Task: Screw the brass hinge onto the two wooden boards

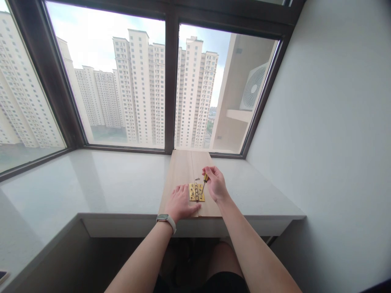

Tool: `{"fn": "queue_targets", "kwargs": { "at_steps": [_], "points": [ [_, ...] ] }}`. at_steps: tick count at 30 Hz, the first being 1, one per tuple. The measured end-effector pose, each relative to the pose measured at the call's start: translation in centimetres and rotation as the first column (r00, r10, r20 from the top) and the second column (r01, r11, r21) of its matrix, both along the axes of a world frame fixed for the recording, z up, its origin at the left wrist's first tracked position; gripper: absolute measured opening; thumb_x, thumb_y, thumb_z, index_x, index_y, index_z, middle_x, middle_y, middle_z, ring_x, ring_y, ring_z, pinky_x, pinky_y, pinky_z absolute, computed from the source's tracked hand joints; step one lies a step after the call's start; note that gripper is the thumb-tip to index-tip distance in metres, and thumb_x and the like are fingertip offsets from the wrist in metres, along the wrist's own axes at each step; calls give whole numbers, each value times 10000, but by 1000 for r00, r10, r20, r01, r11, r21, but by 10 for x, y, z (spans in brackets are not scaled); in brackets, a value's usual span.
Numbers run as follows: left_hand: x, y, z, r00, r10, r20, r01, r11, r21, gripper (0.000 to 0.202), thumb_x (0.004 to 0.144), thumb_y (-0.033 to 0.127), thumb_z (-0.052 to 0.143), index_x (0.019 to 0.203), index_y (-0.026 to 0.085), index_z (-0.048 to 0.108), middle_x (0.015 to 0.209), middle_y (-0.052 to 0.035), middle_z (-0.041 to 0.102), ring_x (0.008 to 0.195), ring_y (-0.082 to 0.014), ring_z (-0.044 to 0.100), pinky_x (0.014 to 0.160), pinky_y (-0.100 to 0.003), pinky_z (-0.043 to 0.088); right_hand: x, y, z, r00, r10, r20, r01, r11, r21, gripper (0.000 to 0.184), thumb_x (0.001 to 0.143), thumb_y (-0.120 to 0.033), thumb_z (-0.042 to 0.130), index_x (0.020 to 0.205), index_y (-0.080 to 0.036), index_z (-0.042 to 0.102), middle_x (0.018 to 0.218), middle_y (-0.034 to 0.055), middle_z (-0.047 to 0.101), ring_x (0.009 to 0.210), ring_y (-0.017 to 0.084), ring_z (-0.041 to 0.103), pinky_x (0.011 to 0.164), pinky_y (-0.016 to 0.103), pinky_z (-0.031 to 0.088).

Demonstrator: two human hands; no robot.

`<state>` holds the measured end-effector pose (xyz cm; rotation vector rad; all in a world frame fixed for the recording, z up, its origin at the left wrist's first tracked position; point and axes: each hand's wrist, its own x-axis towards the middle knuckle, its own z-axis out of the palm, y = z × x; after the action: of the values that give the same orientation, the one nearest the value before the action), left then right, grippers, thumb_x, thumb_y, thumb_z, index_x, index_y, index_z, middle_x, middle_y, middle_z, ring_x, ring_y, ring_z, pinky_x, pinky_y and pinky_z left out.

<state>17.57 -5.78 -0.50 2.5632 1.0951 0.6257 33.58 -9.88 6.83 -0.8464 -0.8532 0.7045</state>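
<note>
A brass hinge (pixel 196 192) lies flat across the seam of two light wooden boards (pixel 183 167) on a white sill. My left hand (pixel 181 202) rests flat on the left board, fingers spread, touching the hinge's left edge; a watch is on its wrist. My right hand (pixel 215 183) pinches a small screwdriver (pixel 204 182) with a yellow and black handle, tip down on the hinge's right leaf. A loose screw (pixel 197 179) lies on the board just beyond the hinge.
The white sill (pixel 106 183) runs left and wraps round a corner under large dark-framed windows (pixel 171 81). A white wall (pixel 330 134) closes the right side. The sill's front edge drops off above my knees. A dark object (pixel 3 276) peeks in at the bottom left.
</note>
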Motion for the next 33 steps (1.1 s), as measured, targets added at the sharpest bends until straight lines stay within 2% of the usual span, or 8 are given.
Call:
{"fn": "queue_targets", "kwargs": {
  "at_steps": [5, 9, 12, 20, 27, 33],
  "points": [
    [0, 1, -1, 1000, -1, 2, 1, 1000, 7, 891, 751, 707, 597, 1457, 207, 385, 1465, -135, 493, 1372, -354, 383, 1138, -450, 293, 2, 2, 0, 1000, -26, 7, 26, 1000, 11, 267, 771, -417, 812, 818, -231, 627, 829, 14, 676, 724, 148, 579, 723, 313, 488],
    [1, 2, -3, 1000, -9, 14, 9, 1000, 20, 874, 749, 706, 599, 1440, 210, 400, 1438, -134, 512, 1348, -353, 407, 1124, -451, 312, 5, 0, 1, 1000, 30, -7, -30, 997, 66, 210, 865, -433, 687, 823, -232, 642, 826, 17, 665, 697, 147, 551, 694, 308, 469],
    [1, 3, -4, 1000, -10, 22, 9, 999, 37, 871, 746, 708, 603, 1430, 204, 410, 1419, -137, 524, 1331, -349, 421, 1114, -446, 325, 8, -1, 0, 999, 40, 4, -40, 996, 73, 256, 901, -443, 611, 817, -212, 684, 835, 39, 662, 707, 158, 554, 698, 316, 467],
    [1, 2, -4, 1000, 2, 13, -3, 1000, 28, 869, 745, 707, 609, 1431, 216, 404, 1431, -132, 520, 1341, -347, 424, 1123, -438, 326, 8, 0, 0, 999, 15, -29, -14, 999, 34, 234, 855, -442, 707, 785, -218, 703, 870, 37, 665, 762, 162, 580, 773, 322, 486],
    [0, 1, -1, 1000, 6, 5, -6, 1000, 4, 863, 751, 694, 602, 1444, 224, 391, 1462, -130, 500, 1374, -352, 394, 1137, -442, 302, 4, -1, -1, 1000, 2, 3, -2, 1000, -2, 250, 799, -450, 783, 790, -228, 670, 820, 23, 666, 775, 164, 599, 765, 321, 490],
    [1, 0, 0, 1000, 7, 7, -7, 1000, 13, 866, 745, 692, 610, 1441, 222, 396, 1447, -130, 511, 1359, -350, 406, 1129, -440, 309, 0, 0, 0, 999, -40, -4, 40, 999, -11, 300, 750, -433, 835, 783, -229, 617, 712, -13, 638, 691, 140, 576, 709, 301, 466]
  ]
}}
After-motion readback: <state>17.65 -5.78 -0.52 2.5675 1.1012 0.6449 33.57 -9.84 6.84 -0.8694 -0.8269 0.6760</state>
